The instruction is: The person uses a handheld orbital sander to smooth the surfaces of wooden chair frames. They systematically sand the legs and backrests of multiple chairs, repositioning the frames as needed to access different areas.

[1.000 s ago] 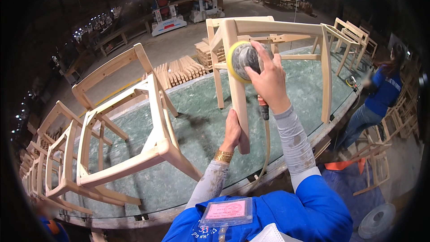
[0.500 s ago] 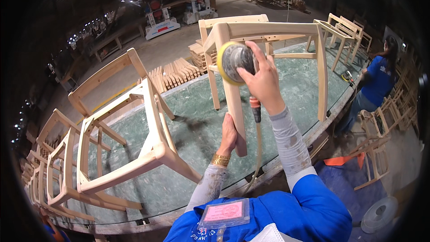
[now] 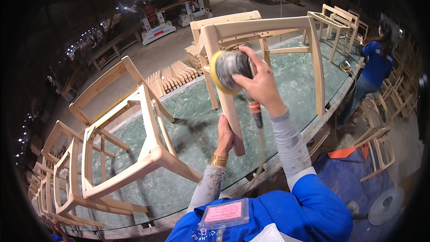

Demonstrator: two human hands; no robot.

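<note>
A pale wooden chair frame (image 3: 264, 27) lies tipped on the green tabletop, its front leg (image 3: 230, 112) slanting down toward me. My right hand (image 3: 260, 83) is wrapped over the body of a round sander (image 3: 235, 68) with a yellow-edged pad. The pad stands against the upper part of that leg, and a hose (image 3: 261, 145) runs down from the sander. Lower on the leg, my left hand (image 3: 225, 135) grips the wood from its left side, the fingers partly hidden behind it.
More chair frames (image 3: 121, 130) stand along the left of the green table (image 3: 188, 130). Curved wooden parts (image 3: 172, 77) are stacked beyond its far edge. A co-worker in blue (image 3: 377, 65) is at the right, near other chairs (image 3: 331, 29) and another sander (image 3: 345, 66).
The sander in my right hand has moved a little down the leg. My left hand keeps its hold. The co-worker at the right now reaches an arm toward the far chairs.
</note>
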